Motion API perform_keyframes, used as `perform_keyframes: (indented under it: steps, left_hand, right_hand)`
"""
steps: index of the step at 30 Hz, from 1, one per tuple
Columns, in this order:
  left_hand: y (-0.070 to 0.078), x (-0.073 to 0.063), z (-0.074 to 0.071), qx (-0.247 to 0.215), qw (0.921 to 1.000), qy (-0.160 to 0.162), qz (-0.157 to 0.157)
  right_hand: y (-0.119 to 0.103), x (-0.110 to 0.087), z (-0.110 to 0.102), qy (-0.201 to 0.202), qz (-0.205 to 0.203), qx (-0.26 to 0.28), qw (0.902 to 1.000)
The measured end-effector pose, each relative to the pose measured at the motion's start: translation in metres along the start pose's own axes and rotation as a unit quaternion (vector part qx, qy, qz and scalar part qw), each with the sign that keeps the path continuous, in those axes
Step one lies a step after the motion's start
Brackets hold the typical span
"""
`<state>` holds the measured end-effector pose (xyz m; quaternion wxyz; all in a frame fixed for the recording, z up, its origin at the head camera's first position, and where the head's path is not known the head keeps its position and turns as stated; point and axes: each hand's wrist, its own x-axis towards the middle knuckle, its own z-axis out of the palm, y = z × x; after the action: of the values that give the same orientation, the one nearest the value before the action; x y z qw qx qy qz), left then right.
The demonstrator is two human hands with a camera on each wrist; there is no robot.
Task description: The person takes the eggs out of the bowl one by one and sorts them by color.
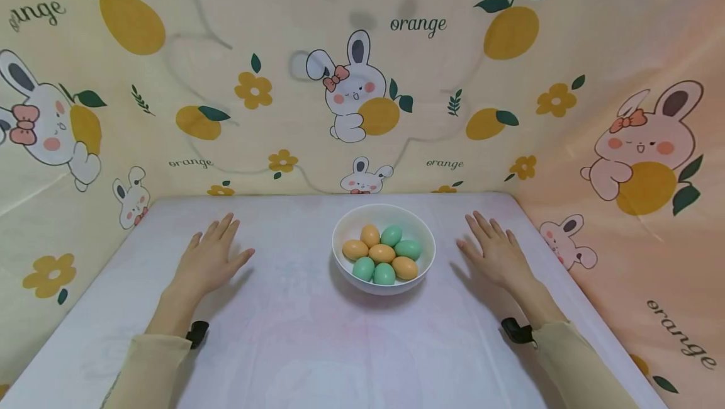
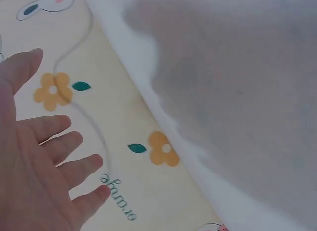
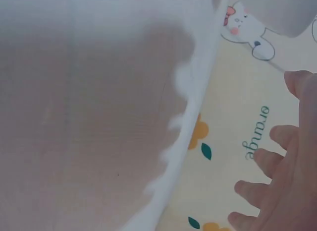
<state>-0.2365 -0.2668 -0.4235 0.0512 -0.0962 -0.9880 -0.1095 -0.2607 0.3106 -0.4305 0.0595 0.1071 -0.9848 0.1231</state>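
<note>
A white bowl [image 1: 384, 289] holding several orange eggs [image 1: 382, 253] and several green eggs [image 1: 391, 236] stands on the table, right of its middle. To the left of the bowl my left hand [image 1: 207, 263] is spread palm down with straight fingers, casting a shadow beside it. My right hand [image 1: 500, 259] is on the bowl's other side, fingers also extended, its thumb toward the rim but apart from it. Neither hand holds anything. In the wrist views, both the left palm [image 2: 34, 176] and the right hand [image 3: 287, 176] show relaxed fingers.
The table [image 1: 294, 346] has a pale, smooth cover. Behind it and on both sides hangs a printed curtain [image 1: 294, 6] with rabbits and oranges. A black band [image 1: 197, 333] sits on the left wrist and another black band [image 1: 517, 331] on the right.
</note>
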Motion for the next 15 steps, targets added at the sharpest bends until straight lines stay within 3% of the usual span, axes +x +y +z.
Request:
perform_keyframes:
  steps: [7,15]
  left_hand:
    - [0.019,0.004,-0.006,-0.005,0.9976,0.052,0.045]
    - [0.048,0.014,-0.008,-0.022,0.9870,0.122,0.102]
  right_hand:
    - [-0.010,-0.004,-0.002,0.029,-0.019,0.026,0.9991]
    - [-0.028,-0.007,0.001,0.046,-0.060,0.062,0.9952]
